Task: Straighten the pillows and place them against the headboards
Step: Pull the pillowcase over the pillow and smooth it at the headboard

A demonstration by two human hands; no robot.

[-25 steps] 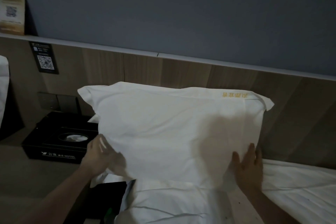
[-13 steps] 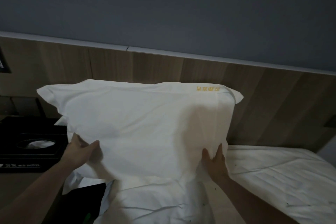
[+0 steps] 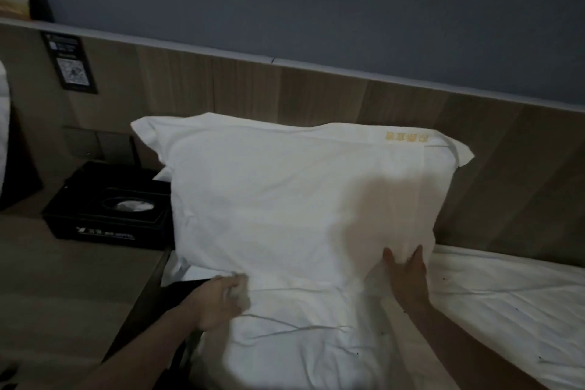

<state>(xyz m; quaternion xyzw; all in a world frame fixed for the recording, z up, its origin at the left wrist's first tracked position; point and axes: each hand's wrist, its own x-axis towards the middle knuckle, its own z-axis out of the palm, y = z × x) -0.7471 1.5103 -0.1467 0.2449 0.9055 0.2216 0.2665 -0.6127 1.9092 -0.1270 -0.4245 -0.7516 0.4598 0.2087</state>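
The white pillow (image 3: 294,199) stands upright against the wooden headboard (image 3: 316,95) (yellow lettering on top); my left hand (image 3: 221,301) pinches its lower hem, my right hand (image 3: 406,275) presses flat, fingers straight, at its lower corner

Pillow (image 3: 285,199) against headboard (image 3: 316,95), on bed (image 3: 490,310)

The single head-worn view looks forward and down from above the bed's near end, facing the wooden headboard (image 3: 316,95) and the grey wall beyond the fingertips. It sits close, both forearms entering from the bottom edge, with no second view to overlap.
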